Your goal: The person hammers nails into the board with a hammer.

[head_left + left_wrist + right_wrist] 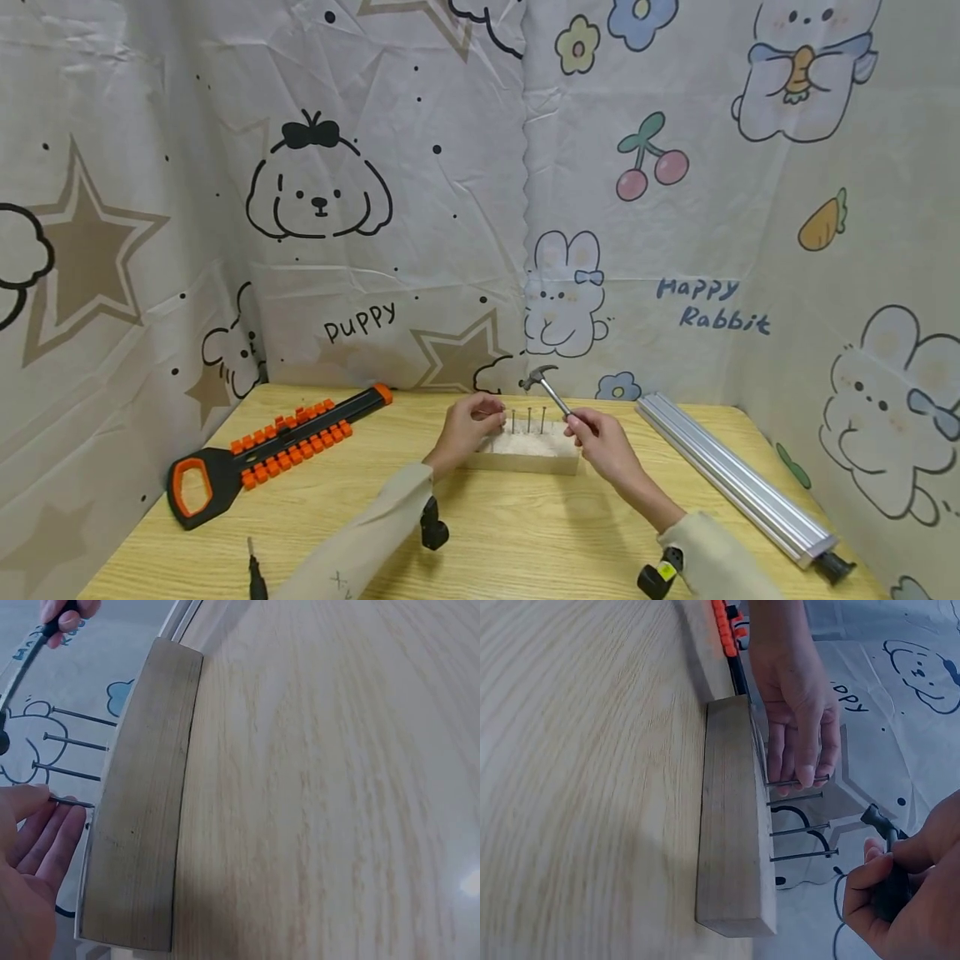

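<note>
A wooden block lies on the table, with three nails standing upright in its top. At the block's left part, my left hand pinches another nail between thumb and fingers. That nail's point is right at the block's top surface, as the left wrist view shows. My right hand grips a claw hammer by its dark handle. The hammer's head is raised above the standing nails, tilted up to the left. In the right wrist view the hammer head is apart from the nails.
On the left lies a black and orange rack with a loop handle. A dark screwdriver-like tool is at the front left edge. A long silver metal bar with a black end lies on the right. Printed cloth hangs around the table.
</note>
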Tool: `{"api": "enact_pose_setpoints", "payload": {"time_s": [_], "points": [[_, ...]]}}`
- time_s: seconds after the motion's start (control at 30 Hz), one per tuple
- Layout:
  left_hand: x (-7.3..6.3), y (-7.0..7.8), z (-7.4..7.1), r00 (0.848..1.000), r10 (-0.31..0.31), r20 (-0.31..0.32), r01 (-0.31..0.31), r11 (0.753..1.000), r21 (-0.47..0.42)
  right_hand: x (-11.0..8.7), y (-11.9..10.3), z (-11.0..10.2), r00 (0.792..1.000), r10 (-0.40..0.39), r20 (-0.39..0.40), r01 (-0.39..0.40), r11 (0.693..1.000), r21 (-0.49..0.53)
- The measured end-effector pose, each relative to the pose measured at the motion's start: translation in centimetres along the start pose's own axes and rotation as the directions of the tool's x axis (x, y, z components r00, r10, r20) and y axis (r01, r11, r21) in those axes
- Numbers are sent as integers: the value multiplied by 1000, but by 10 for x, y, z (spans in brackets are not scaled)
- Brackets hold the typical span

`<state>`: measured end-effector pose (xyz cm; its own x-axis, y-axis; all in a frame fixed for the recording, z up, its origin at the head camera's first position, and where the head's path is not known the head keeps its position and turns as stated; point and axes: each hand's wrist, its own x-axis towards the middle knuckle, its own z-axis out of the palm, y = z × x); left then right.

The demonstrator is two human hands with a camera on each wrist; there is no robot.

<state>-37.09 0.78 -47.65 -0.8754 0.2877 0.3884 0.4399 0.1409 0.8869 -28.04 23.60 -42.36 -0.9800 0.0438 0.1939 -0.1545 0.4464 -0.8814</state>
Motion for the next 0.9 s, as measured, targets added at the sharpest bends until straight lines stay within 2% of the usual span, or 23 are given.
{"api": "enact_pose_setpoints", "payload": {"time_s": [0.07,0.2,0.4,0.53,0.6,0.67,0.8,0.87,0.9], "points": [[-1,-1,0,1000,4,1,-4,1000,0,0,0,2,998,-64,-3,63,995,-78],[-3,-6,0,1000,23,-2,-23,1000,-7,2,-1,5,987,-161,21,162,965,-204],[-4,-12,3,999,40,-25,-41,998,-40,7,-10,8,967,-251,33,250,922,-297],[-4,-12,3,999,41,-35,-43,998,-50,12,-18,9,949,-301,94,315,884,-347],[-4,-12,2,998,43,-35,-44,998,-53,14,-23,7,934,-339,113,356,862,-361],[-5,-13,1,999,41,-35,-43,998,-55,15,-28,4,916,-391,93,397,841,-367],[-7,-14,1,999,13,-29,-16,996,-91,16,-33,3,847,-532,7,496,784,-374],[-7,-15,1,1000,9,-30,-12,995,-102,15,-30,5,839,-542,39,511,762,-398],[-7,-15,2,999,10,-32,-13,995,-98,15,-27,7,848,-525,78,507,759,-410]]}}
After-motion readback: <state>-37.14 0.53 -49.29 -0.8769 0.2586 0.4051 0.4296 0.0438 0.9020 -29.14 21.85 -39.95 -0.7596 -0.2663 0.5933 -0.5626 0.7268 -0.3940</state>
